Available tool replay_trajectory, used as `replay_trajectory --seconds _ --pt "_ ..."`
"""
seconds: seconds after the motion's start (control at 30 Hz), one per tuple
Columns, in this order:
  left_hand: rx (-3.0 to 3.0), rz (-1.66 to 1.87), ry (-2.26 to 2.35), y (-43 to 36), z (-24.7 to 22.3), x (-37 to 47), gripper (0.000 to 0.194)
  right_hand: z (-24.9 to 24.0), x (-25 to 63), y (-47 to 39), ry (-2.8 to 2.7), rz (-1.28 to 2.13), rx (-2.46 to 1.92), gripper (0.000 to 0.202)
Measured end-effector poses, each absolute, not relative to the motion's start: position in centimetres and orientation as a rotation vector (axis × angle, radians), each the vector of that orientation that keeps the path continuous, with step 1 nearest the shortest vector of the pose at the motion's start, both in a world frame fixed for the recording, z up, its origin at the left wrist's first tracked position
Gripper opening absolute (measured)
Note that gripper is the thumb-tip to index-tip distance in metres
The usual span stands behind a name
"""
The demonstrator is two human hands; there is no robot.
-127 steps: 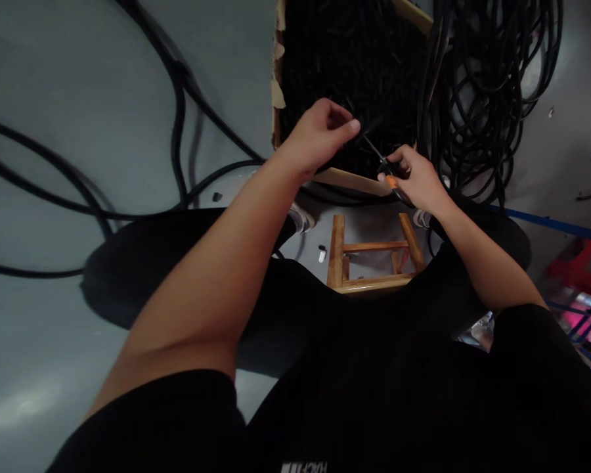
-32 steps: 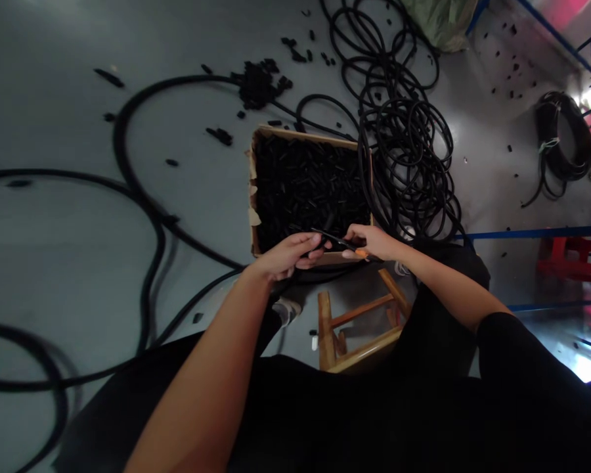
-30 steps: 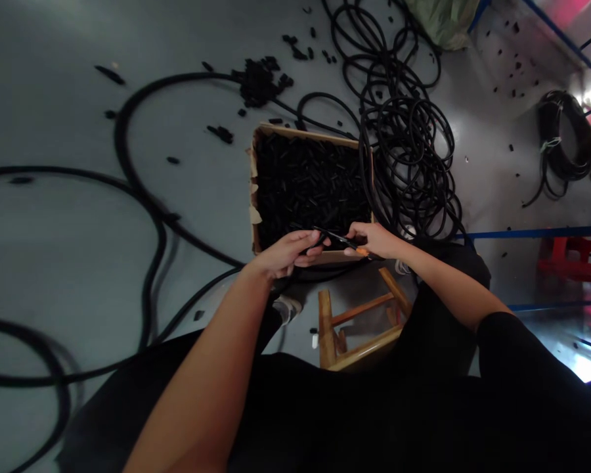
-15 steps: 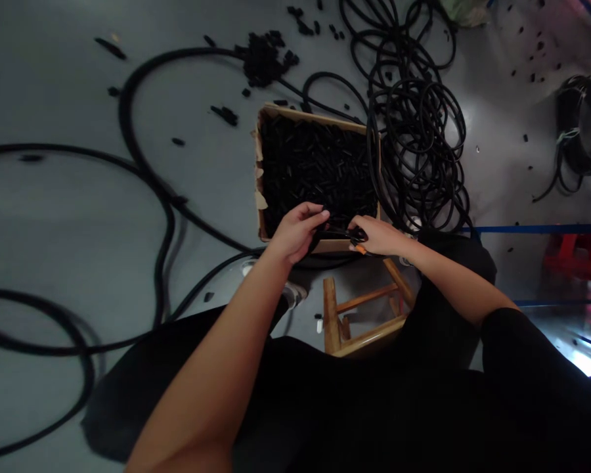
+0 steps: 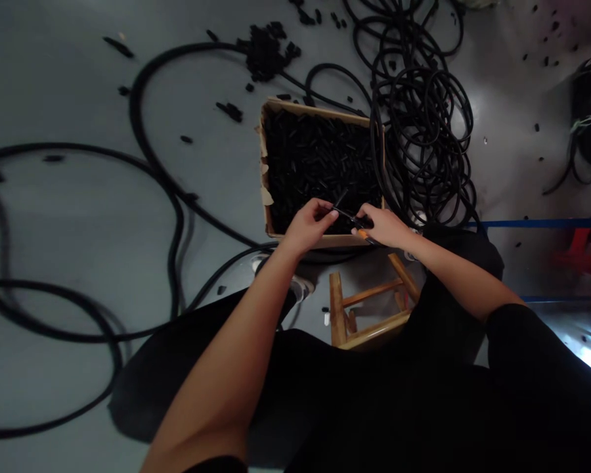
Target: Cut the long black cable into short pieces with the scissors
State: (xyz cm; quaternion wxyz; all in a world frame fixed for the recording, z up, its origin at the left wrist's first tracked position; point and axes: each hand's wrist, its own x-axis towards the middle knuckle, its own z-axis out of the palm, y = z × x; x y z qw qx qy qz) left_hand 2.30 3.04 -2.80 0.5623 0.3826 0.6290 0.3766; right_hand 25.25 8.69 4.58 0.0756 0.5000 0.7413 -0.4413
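Observation:
My right hand (image 5: 381, 226) is wrapped round scissors (image 5: 362, 232) with black and orange handles, over the near edge of a cardboard box (image 5: 320, 109). Their dark blade points left toward my left hand (image 5: 311, 225). The thumb and fingers of my left hand are pinched together on a thin black strip of tube (image 5: 342, 196), which sticks up past the fingertips; its lower end is hard to make out. Inside the box lies a deep heap of short black tube pieces (image 5: 320, 151).
Black tubing (image 5: 423, 118) is piled in loops right of the box. More black tubing (image 5: 177, 263) curves over the grey floor on the left. Loose black pieces (image 5: 266, 52) lie beyond the box. A wooden stool (image 5: 337, 309) stands between my legs, with a red stool (image 5: 584, 253) at right.
The scissors have tilted, their blade now slanting up to the left, and the black strip shows above my left fingertips. Both hands stay close together at the box's near edge. The view has shifted slightly.

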Motion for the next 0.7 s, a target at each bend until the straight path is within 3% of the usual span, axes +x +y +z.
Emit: replay_trajectory --seconds 0.33,0.7 --pt "0.879 0.810 1.462 3.1 -1.8 2.4 0.028 3.8 25.7 9.3 2.191 -1.457 1.568 0.038" --pt "1.133 0.823 1.506 2.4 0.0 3.9 0.025 3.0 25.4 8.3 2.172 -1.633 1.510 0.047"
